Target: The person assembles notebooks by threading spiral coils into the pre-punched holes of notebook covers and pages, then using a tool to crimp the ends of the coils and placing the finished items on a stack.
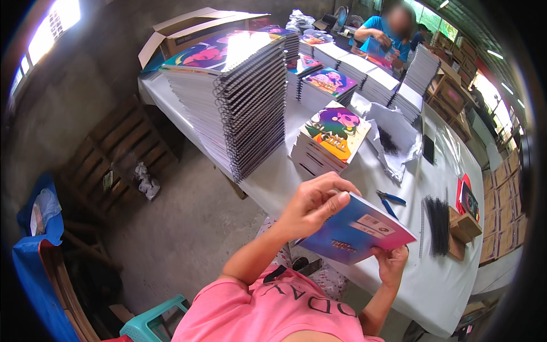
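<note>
Both my hands hold a blue-to-pink notebook (pixel 354 232) tilted over the table's near edge, its cover with a pale label facing up. My left hand (pixel 319 206) grips its upper left edge between thumb and fingers. At the lower right corner, my right hand (pixel 392 263) pinches it with the thumb on the cover. Just beyond lies a pair of blue-handled cutting pliers (pixel 391 199), partly hidden by the notebook. A short stack of colourful-covered books (pixel 333 134) stands past my left hand. The notebook's binding edge is hidden by my left hand.
A tall stack of spiral-bound notebooks (pixel 250 108) rises at left. Crumpled white wrapping (pixel 393 139) holds small black pieces. Black spiral coils (pixel 436 225) rest by a wooden block (pixel 464 228) at right. A person (pixel 387 37) works across the white table (pixel 421 290); a teal stool (pixel 149 319) stands lower left.
</note>
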A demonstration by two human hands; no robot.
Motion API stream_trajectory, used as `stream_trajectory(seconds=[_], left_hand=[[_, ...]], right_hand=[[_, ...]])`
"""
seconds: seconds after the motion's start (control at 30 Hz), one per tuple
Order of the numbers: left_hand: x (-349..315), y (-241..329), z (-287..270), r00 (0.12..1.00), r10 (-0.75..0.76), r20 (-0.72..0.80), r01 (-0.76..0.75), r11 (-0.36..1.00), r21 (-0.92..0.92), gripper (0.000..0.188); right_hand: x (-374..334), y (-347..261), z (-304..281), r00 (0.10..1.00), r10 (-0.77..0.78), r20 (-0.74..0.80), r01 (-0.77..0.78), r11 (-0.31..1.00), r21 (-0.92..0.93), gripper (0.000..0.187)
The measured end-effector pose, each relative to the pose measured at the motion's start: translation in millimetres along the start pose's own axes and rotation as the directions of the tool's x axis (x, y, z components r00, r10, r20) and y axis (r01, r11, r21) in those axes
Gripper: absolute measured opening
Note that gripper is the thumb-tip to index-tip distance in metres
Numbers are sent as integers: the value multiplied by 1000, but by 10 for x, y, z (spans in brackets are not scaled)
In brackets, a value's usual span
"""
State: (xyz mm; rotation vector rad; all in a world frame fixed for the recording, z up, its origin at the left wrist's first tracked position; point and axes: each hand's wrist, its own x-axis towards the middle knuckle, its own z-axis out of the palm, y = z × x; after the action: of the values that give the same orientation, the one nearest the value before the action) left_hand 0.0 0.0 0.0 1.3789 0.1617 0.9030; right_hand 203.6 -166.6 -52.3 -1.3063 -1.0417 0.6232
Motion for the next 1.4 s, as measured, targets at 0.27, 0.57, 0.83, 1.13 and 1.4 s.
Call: stream_trajectory(seconds=[0.27, 0.57, 0.83, 1.13, 1.4], left_hand=[[-50, 934, -786, 291, 842, -454, -412, 538, 735, 53], [443, 1454, -2128, 384, 607, -696, -189, 789, 584, 68], [582, 1364, -2147, 351, 609, -711, -267, 793, 547, 69], [749, 1314, -2382, 218, 634, -742, -421, 747, 514, 53], [781, 1311, -2217, 177, 663, -727, -470, 706, 529, 63]], right_hand=[[1649, -1415, 360, 618, -777, -117, 663, 595, -453, 24], [2588, -1622, 2519, 417, -519, 746, 898, 363, -250, 45], [3392, -1029, 2606, 865, -448, 227, 426, 894, 141, 36], [3479, -914, 3206, 999, -49, -11, 50, 942, 331, 55], [3451, -1013, 3164, 988, -106, 110, 91, 987, 134, 52]])
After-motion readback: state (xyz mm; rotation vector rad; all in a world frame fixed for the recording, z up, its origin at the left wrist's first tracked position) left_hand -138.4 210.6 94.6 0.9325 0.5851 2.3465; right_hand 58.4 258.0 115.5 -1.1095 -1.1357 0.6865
